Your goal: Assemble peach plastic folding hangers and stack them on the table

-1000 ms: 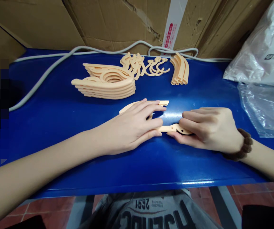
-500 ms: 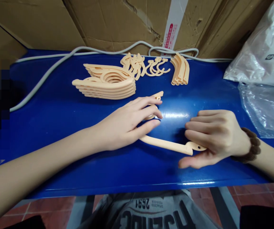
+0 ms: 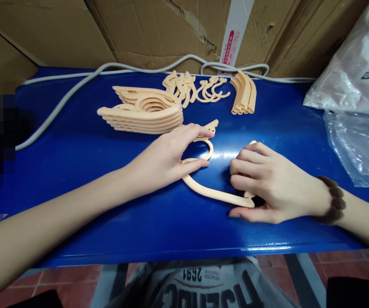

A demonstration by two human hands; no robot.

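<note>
A peach-coloured plastic hanger body (image 3: 216, 193) lies on the blue table between my hands, with a curved loop at its left part. My left hand (image 3: 174, 152) rests over that left part, thumb and fingers around it. My right hand (image 3: 264, 184), with a brown band at the wrist, has its fingers curled over the right end, thumb below. A slim peach piece (image 3: 251, 143) sticks out above its knuckles. Much of the hanger is hidden under both hands.
Stacked hanger bodies (image 3: 146, 117) lie behind my left hand. Farther back are small pieces (image 3: 184, 87), hooks (image 3: 211, 90) and curved arms (image 3: 244, 94). A white cable (image 3: 75, 79) runs along cardboard (image 3: 165, 38). Clear plastic bags (image 3: 347, 72) lie at right.
My right hand has moved left, and the piece at the hanger's right end has turned upward. My left hand has shifted slightly, its thumb and fingers wider apart, showing more of the loop.
</note>
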